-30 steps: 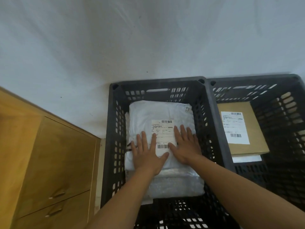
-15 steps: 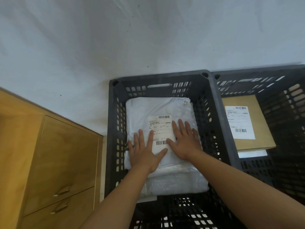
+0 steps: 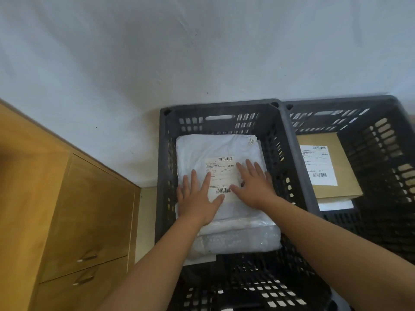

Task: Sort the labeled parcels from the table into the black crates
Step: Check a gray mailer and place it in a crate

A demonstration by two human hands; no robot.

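Both hands lie flat, fingers straight and spread, palms down, gripping nothing. The left hand (image 3: pixel 197 198) and right hand (image 3: pixel 253 187) press on the white plastic mailer parcel (image 3: pixel 213 147), which lies inside the black slatted plastic crate on the left (image 3: pixel 162 176), on top of a clear bubble-wrap parcel (image 3: pixel 238 241) whose near edge sticks out beneath it. The mailer's long axis runs away from the person toward the white wall (image 3: pixel 134 63). The hands cover its near half, one on each side of the white barcode shipping label (image 3: pixel 221 173), and both thumbs touch the label's lower edge. So the parcel sits directly under both palms, its bulk stretching forward past the fingertips. Neither hand is clearly nearer, though the right reaches slightly further up. The parcel looks seated, so the likely next move is to lift both hands straight up and clear of the crate walls. The second black slatted crate (image 3: pixel 381 153) touches the first on the right and holds a labelled brown paper parcel (image 3: pixel 345 189). A wooden drawer cabinet (image 3: pixel 89 209) stands to the left. The table isn't in view.
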